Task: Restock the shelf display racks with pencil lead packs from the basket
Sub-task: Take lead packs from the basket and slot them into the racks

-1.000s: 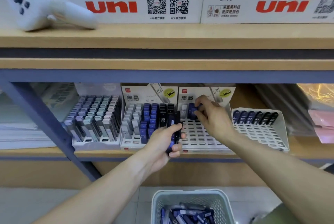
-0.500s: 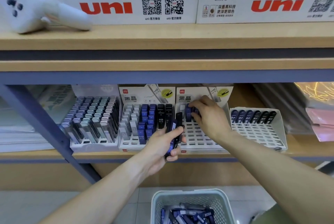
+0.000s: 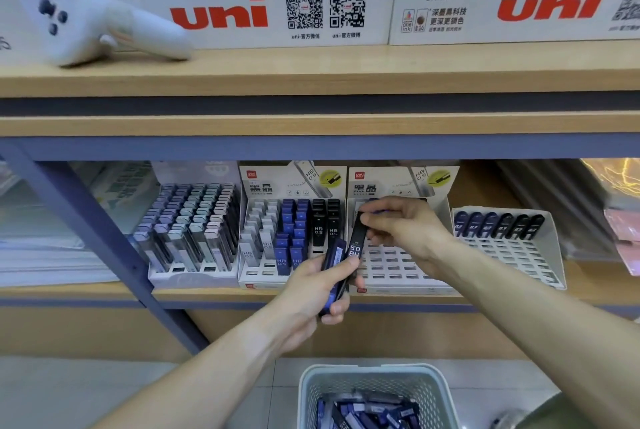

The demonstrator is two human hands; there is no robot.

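My left hand (image 3: 313, 285) grips a small bunch of blue and black pencil lead packs (image 3: 333, 266) in front of the lower shelf. My right hand (image 3: 403, 229) pinches the top end of a black pack marked HB 0.5 (image 3: 356, 238), which stands upright at the edge of that bunch. Behind my hands sits a white slotted rack (image 3: 398, 267), mostly bare, with a few packs at its back partly hidden by my right hand. The rack to its left (image 3: 258, 248) holds grey, blue and black packs. A pale basket (image 3: 372, 380) with several packs stands on the floor below.
A further rack (image 3: 507, 245) at the right carries one back row of dark packs. A full rack of grey packs (image 3: 188, 234) stands at the left beside a blue slanted shelf post (image 3: 93, 231). On the upper shelf lie a white device (image 3: 86, 26) and uni display boxes (image 3: 263, 13).
My right hand has drawn back from the rear of the bare rack to the bunch in my left hand and now pinches a black pack. The left hand stayed about where it was.
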